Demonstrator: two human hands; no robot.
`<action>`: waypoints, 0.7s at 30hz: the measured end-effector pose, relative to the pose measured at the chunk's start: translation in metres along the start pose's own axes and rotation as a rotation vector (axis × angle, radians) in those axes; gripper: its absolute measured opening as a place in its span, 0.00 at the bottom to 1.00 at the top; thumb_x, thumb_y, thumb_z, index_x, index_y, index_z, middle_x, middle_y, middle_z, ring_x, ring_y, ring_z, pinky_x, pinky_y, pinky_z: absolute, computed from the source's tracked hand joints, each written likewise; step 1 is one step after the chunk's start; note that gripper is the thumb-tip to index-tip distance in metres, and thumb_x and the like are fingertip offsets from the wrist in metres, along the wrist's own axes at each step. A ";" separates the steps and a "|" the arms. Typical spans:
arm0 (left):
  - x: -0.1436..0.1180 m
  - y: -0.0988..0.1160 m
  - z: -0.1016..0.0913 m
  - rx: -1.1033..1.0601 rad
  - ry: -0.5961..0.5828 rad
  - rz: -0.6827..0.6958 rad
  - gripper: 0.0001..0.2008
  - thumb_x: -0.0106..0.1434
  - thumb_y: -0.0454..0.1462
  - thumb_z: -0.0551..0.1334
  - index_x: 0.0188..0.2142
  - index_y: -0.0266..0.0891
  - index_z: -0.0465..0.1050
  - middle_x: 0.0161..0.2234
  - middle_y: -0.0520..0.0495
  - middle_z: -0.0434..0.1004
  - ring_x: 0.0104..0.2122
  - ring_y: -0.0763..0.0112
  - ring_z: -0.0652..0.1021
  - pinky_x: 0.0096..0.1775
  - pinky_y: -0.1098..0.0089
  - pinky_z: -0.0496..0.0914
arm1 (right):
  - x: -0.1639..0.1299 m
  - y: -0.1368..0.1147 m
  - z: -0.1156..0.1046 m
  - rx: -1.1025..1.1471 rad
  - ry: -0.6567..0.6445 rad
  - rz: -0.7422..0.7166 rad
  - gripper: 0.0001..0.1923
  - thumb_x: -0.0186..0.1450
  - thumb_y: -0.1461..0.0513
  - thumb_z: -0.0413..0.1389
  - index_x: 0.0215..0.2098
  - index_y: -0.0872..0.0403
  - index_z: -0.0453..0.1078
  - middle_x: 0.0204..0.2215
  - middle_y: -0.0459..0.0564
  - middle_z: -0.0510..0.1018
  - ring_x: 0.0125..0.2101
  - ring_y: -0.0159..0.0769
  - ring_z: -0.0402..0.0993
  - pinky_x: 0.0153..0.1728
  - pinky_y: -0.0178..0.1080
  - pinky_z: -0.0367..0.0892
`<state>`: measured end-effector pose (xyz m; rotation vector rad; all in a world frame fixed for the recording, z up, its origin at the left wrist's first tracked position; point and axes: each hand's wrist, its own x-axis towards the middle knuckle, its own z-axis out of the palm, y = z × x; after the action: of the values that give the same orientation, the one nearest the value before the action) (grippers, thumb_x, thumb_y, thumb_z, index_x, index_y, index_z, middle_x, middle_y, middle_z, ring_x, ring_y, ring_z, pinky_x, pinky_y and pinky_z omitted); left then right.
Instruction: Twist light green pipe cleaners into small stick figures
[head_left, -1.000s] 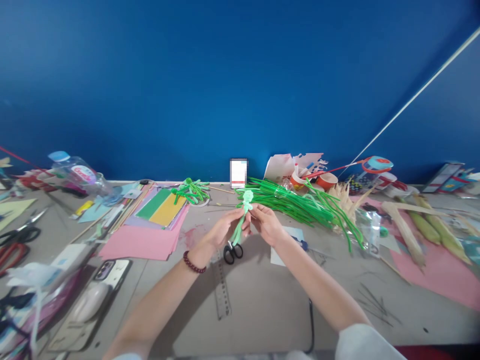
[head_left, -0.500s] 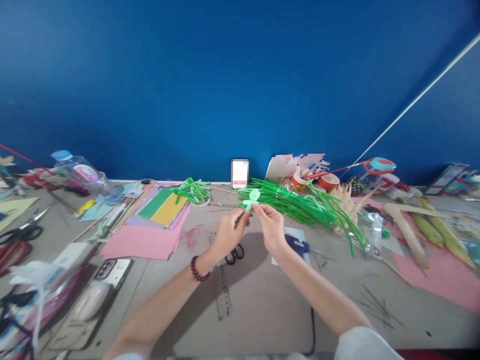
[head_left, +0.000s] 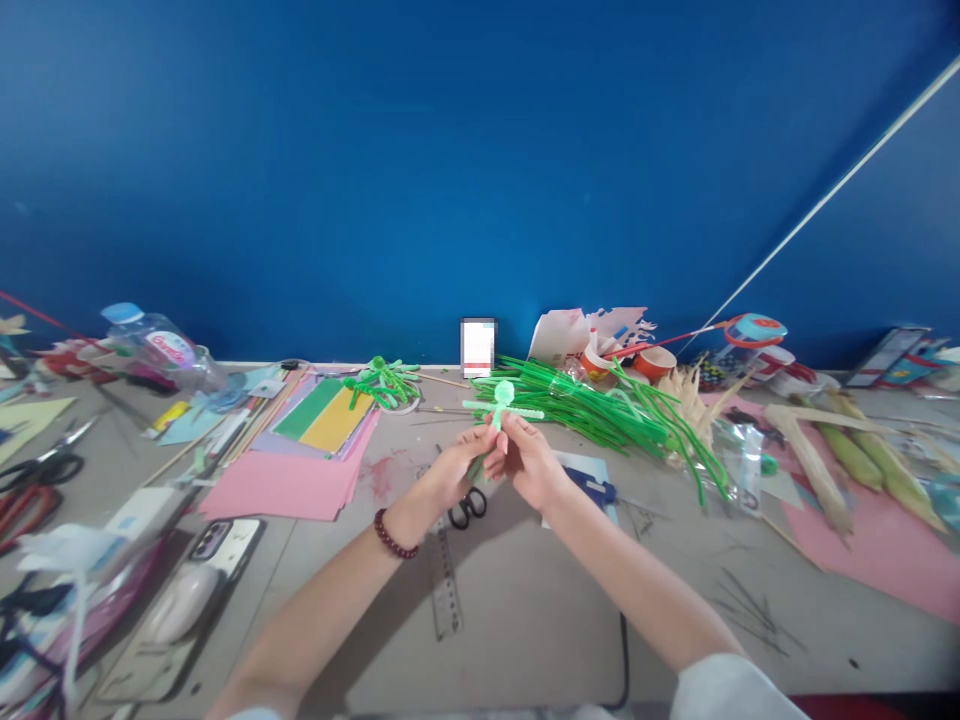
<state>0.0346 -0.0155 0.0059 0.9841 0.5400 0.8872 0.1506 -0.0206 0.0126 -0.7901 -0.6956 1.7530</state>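
Between my hands, raised above the table, is a light green pipe-cleaner figure [head_left: 505, 394] with a round head and two arms stretched sideways. My left hand [head_left: 459, 462] pinches its lower part from the left. My right hand [head_left: 529, 455] grips the same part from the right, its fingers close against the left ones. The figure's lower end is partly hidden by my fingers. Behind it lies a bundle of green pipe cleaners [head_left: 600, 405]. Beneath my hands are black-handled scissors [head_left: 470, 508] and a clear ruler [head_left: 445, 585].
Left are pink paper sheets [head_left: 281, 485], finished-looking green pipe-cleaner shapes [head_left: 386, 380], a phone [head_left: 225, 545] and a plastic bottle [head_left: 161, 340]. A small screen [head_left: 478, 347] leans on the blue wall. Right are a blue glue gun [head_left: 592, 487], corn cobs [head_left: 892, 465] and dried husks [head_left: 817, 470].
The figure's arms now show spread out to both sides. Both my hands have shifted slightly down and drawn closer together around its lower part.
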 end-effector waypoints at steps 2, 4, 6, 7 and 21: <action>-0.002 0.000 -0.001 -0.069 -0.076 -0.055 0.18 0.54 0.49 0.63 0.21 0.38 0.64 0.14 0.57 0.52 0.15 0.79 0.59 0.20 0.73 0.59 | -0.001 -0.002 -0.002 -0.018 -0.085 0.071 0.22 0.48 0.48 0.65 0.32 0.55 0.70 0.13 0.41 0.72 0.12 0.32 0.68 0.11 0.32 0.63; -0.004 0.000 -0.001 -0.108 -0.137 -0.095 0.20 0.54 0.49 0.62 0.19 0.38 0.62 0.13 0.57 0.50 0.13 0.80 0.57 0.19 0.72 0.59 | -0.002 -0.003 -0.004 -0.023 -0.131 0.102 0.22 0.47 0.48 0.66 0.30 0.55 0.70 0.16 0.44 0.74 0.14 0.32 0.70 0.12 0.33 0.64; -0.005 0.002 -0.001 -0.103 -0.182 -0.112 0.21 0.55 0.51 0.61 0.18 0.38 0.61 0.13 0.56 0.51 0.12 0.80 0.57 0.19 0.71 0.60 | -0.002 -0.004 -0.005 -0.033 -0.147 0.089 0.22 0.47 0.48 0.66 0.28 0.56 0.69 0.16 0.45 0.75 0.13 0.32 0.69 0.12 0.32 0.64; -0.005 0.004 0.000 -0.074 -0.191 -0.108 0.22 0.56 0.52 0.60 0.17 0.38 0.62 0.13 0.55 0.54 0.13 0.79 0.60 0.20 0.70 0.62 | -0.002 -0.004 -0.005 -0.044 -0.154 0.068 0.21 0.48 0.48 0.65 0.27 0.56 0.69 0.15 0.44 0.73 0.12 0.31 0.67 0.11 0.32 0.63; -0.008 0.012 0.008 0.817 0.290 0.282 0.16 0.65 0.44 0.54 0.28 0.36 0.71 0.21 0.50 0.70 0.23 0.76 0.69 0.21 0.77 0.58 | 0.006 -0.008 -0.009 -0.257 0.056 -0.283 0.12 0.53 0.55 0.63 0.25 0.56 0.72 0.17 0.43 0.72 0.17 0.30 0.65 0.22 0.36 0.65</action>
<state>0.0316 -0.0225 0.0202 1.7112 1.0759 1.0915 0.1610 -0.0116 0.0118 -0.8642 -0.9583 1.3982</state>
